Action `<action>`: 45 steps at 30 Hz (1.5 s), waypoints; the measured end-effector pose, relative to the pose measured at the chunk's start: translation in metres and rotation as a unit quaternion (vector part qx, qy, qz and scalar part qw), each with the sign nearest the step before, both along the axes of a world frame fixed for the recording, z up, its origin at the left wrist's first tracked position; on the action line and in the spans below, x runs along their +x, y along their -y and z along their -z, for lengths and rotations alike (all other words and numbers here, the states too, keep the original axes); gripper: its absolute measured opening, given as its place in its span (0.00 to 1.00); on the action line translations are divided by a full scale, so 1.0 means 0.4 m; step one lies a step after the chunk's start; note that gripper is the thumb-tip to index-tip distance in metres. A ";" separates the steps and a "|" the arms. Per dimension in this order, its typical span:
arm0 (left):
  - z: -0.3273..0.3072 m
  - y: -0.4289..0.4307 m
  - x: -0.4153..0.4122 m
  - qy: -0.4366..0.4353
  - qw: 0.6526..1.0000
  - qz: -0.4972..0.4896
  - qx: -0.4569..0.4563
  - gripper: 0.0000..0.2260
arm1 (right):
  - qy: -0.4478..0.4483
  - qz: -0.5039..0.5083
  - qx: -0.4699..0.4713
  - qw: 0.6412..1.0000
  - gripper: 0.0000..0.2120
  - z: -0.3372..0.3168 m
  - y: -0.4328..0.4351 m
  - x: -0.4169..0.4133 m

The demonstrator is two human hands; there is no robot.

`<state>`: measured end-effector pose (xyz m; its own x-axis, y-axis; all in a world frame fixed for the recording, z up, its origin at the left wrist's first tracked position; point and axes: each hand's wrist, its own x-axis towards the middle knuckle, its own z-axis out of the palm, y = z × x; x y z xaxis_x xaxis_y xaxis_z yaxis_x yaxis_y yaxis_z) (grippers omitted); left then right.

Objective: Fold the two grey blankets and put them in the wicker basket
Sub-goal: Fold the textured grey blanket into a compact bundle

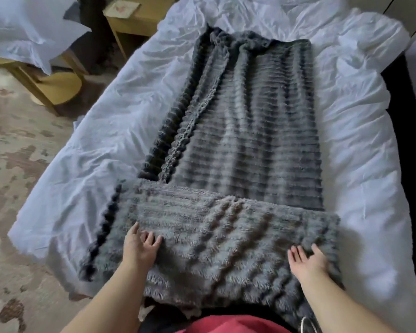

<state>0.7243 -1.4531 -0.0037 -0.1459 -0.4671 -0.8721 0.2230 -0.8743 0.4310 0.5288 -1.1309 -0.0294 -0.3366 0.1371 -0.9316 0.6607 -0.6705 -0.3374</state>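
A grey ribbed fleece blanket (247,131) lies lengthwise on the white bed, folded into a long strip. Its near end is turned over into a thick fold (214,227) that spans the strip's width. My left hand (141,247) rests flat on the left part of that fold, fingers spread. Flat on the fold's right edge lies my right hand (308,260), fingers straight. Neither hand grips the fabric. No second blanket can be told apart, and no wicker basket is in view.
The white crumpled duvet (101,131) covers the bed. A wooden bedside table (130,18) and a wooden chair with a white pillow (31,27) stand at the far left. Patterned carpet (15,188) lies to the left of the bed.
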 end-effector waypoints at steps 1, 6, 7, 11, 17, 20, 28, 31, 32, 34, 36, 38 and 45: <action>0.012 -0.005 0.014 0.008 1.000 -0.001 -0.001 0.25 | -0.001 -0.003 0.007 1.000 0.23 0.010 0.002 0.013; 0.031 -0.001 0.074 0.040 0.999 0.025 -0.009 0.24 | -0.009 -0.026 0.025 0.999 0.23 0.029 -0.022 0.054; 0.028 0.001 0.083 0.042 0.998 0.034 -0.014 0.24 | -0.013 -0.029 0.029 0.999 0.24 0.028 -0.035 0.062; 0.021 -0.002 0.114 0.029 0.997 0.065 -0.030 0.24 | -0.036 -0.021 0.034 0.999 0.25 0.012 -0.087 0.111; 0.012 -0.058 0.216 0.026 0.986 0.148 -0.068 0.21 | -0.072 -0.026 0.040 0.996 0.25 -0.011 -0.160 0.309; 0.016 -0.091 0.301 -0.027 0.989 0.145 -0.025 0.21 | -0.073 -0.039 0.038 0.996 0.25 -0.025 -0.186 0.422; 0.051 -0.187 0.537 0.020 0.978 0.207 0.014 0.24 | -0.055 -0.053 0.029 0.997 0.25 -0.051 -0.252 0.677; 0.065 -0.215 0.575 0.028 0.981 0.189 0.040 0.25 | -0.048 -0.058 0.026 0.997 0.25 -0.030 -0.279 0.716; 0.069 -0.216 0.573 0.030 0.980 0.190 0.046 0.25 | -0.047 -0.056 0.024 0.997 0.25 -0.023 -0.284 0.716; 0.084 -0.214 0.558 0.022 0.982 0.181 0.050 0.26 | -0.041 -0.052 0.017 0.998 0.24 -0.009 -0.288 0.700; 0.099 -0.207 0.532 0.024 0.984 0.165 0.055 0.27 | -0.029 -0.048 0.010 0.998 0.24 0.011 -0.290 0.670; 0.112 -0.194 0.491 0.028 0.987 0.151 0.057 0.28 | -0.023 -0.048 0.001 0.999 0.24 0.039 -0.285 0.627; 0.137 -0.132 0.311 0.076 0.991 0.093 0.054 0.27 | 0.000 0.010 -0.025 1.000 0.33 0.134 -0.249 0.445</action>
